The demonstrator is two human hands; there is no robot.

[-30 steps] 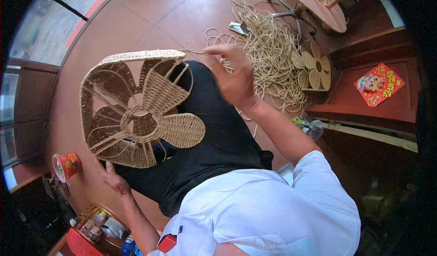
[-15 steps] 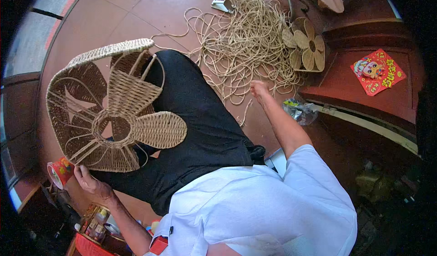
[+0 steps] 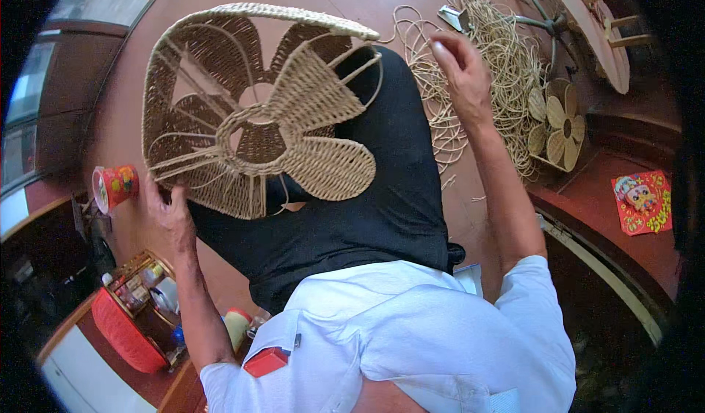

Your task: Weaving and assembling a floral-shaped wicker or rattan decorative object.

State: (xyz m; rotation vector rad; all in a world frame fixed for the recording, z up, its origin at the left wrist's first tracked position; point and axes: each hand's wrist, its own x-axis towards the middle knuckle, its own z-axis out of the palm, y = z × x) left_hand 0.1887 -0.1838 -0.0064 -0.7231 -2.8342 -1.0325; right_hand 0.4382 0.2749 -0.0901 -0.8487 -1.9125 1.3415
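Note:
A half-woven straw-coloured rope basket [image 3: 332, 169] rests tilted across my lap, with petal-shaped panels around a round hole and some bare frame rods. My left hand [image 3: 170, 213] grips its lower left corner, thumb and fingers on either side of the frame. Raised to the right of the basket, away from its rim, is my right hand [image 3: 465, 79]. Its fingers are bent and loosely parted from the thumb, and I see no strand in it. From the rim's right end a thin cord [image 3: 397, 16] leads toward a tangled rope pile [image 3: 507, 82].
Beside the pile stands another petal-patterned woven piece [image 3: 565, 130]. A wooden chair [image 3: 606, 46] lies at the far right. A red printed tub [image 3: 116, 185] stands left of my left hand, and a rack of small jars [image 3: 143, 288] is nearer. A red decorated sheet [image 3: 643, 201] lies right.
The view has swung, so the basket and both hands appear farther right and higher. My right hand has gone from a closed fist to loosely parted fingers. My left hand stays on the basket's corner.

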